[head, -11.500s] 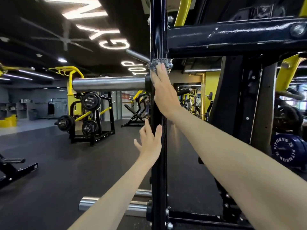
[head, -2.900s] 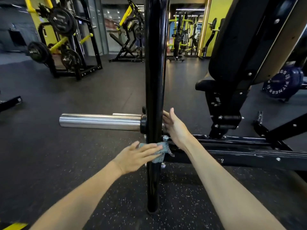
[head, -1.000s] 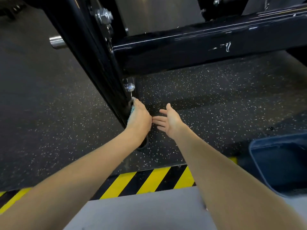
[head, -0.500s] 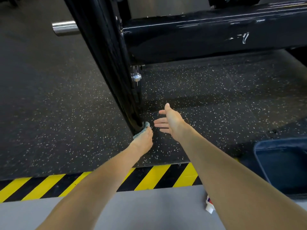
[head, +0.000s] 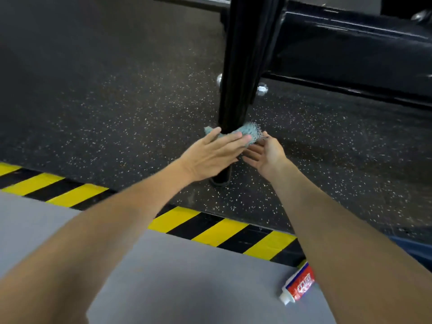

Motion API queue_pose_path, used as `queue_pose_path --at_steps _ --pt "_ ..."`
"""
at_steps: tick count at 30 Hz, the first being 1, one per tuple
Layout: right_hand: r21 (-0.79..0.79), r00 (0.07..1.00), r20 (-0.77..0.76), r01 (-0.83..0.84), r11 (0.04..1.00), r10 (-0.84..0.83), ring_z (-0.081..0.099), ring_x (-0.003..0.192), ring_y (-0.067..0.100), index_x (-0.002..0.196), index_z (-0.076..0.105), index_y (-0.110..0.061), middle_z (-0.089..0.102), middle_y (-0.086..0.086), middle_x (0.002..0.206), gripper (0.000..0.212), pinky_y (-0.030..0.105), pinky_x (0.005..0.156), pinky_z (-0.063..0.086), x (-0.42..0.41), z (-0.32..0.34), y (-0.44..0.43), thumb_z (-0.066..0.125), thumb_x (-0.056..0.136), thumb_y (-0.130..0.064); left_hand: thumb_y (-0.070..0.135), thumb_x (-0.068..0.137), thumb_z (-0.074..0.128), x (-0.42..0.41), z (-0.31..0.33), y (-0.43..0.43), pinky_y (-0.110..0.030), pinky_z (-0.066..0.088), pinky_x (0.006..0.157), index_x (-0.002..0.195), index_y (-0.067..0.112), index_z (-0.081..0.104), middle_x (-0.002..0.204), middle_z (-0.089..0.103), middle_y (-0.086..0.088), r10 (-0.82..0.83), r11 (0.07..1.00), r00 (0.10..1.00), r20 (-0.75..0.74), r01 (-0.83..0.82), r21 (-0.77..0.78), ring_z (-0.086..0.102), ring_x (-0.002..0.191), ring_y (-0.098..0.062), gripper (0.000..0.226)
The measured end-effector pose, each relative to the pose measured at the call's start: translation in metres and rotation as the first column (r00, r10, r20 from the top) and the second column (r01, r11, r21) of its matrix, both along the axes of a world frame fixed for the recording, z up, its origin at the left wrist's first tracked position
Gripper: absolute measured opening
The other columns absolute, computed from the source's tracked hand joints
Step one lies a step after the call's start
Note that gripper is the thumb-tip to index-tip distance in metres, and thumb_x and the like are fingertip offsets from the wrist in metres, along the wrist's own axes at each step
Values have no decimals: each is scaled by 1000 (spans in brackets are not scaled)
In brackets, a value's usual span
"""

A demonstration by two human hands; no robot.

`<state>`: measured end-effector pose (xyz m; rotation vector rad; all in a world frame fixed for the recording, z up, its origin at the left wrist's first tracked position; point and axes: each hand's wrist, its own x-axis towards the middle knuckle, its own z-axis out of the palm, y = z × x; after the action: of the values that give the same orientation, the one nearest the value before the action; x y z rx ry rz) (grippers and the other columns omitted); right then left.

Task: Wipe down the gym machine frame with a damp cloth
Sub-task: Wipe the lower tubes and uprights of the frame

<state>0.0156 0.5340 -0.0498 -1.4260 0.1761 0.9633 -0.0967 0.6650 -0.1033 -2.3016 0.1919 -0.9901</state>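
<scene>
The machine frame's black upright post (head: 243, 66) comes down the middle of the view to its foot on the speckled rubber floor. A grey-blue cloth (head: 249, 133) is wrapped across the front of the post just above the foot. My left hand (head: 210, 153) lies over it with straight fingers and presses it against the post. My right hand (head: 265, 155) is just right of the post with its palm turned inward and its fingers relaxed. Its thumb touches the cloth's frayed right end.
A black horizontal frame beam (head: 350, 43) runs right from the post, with a bolt (head: 261, 90) at the joint. A yellow-black hazard stripe (head: 210, 225) borders grey flooring. A red-white tube (head: 299, 285) lies there. A blue bin edge (head: 416, 251) shows at the right.
My left hand has moved from the post's foot to lie flat across its front with the cloth. My right hand has closed in to the cloth's right end. The view has shifted left.
</scene>
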Motion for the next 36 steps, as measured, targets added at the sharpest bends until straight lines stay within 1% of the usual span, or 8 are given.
queue_pose_path --at_steps 4,5,7,9,17,25,30,36 --pt "-49 999 52 3 999 0 59 105 26 103 62 -11 59 17 121 36 40 88 50 4 -14 11 37 103 -37 36 102 30 13 -45 -35 -53 17 115 130 11 36 144 15 -21 136 839 985 107 -57 -541 14 142 -40 38" --pt "-67 998 57 3 998 1 59 103 25 106 62 -11 58 16 120 36 40 87 50 4 -18 12 37 103 -37 39 102 29 14 -49 -48 -54 26 111 140 10 26 140 19 -27 213 674 972 99 -73 -735 25 135 -47 48" --pt "-80 999 33 -1 997 4 57 107 26 117 60 -10 58 16 119 39 41 91 49 4 -23 13 35 104 -37 46 98 32 14 -45 -76 -43 26 113 150 8 -6 152 5 -32 329 90 944 -10 -42 -995 18 141 -44 75" --pt "-83 1000 10 -26 996 27 54 118 29 124 57 -9 56 17 124 43 43 94 47 1 -27 12 33 104 -38 47 94 37 16 -45 -86 -22 5 116 144 5 -21 157 -14 -16 291 -259 955 -50 28 -965 -7 145 -19 88" --pt "-82 990 -29 -141 987 139 55 118 35 130 53 -7 53 24 133 47 45 101 45 -7 -25 8 31 104 -40 49 102 17 15 -63 -98 -35 -2 118 153 15 -8 161 -14 -6 286 -786 940 -187 119 -607 -10 148 -17 66" --pt "-78 999 -42 -37 996 34 53 121 32 124 56 -7 55 20 130 39 44 101 43 -19 -14 14 37 104 -34 72 90 23 36 -56 -88 -50 12 119 154 30 11 162 5 -1 463 -886 841 -280 434 -165 15 147 -22 78" --pt "-101 998 -11 66 993 -67 55 88 19 104 60 -11 52 3 82 23 36 89 42 -23 8 31 44 102 -27 94 42 28 49 -59 -75 -48 24 116 149 38 26 158 21 5 502 -865 839 -210 487 -119 30 141 -19 121" --pt "-124 941 233 278 952 -245 59 94 18 110 69 -6 64 6 100 28 30 92 46 -30 9 26 47 93 -6 100 50 33 50 12 -66 -54 36 107 142 34 36 151 37 -1 557 -797 798 -231 592 119 42 134 -28 114"
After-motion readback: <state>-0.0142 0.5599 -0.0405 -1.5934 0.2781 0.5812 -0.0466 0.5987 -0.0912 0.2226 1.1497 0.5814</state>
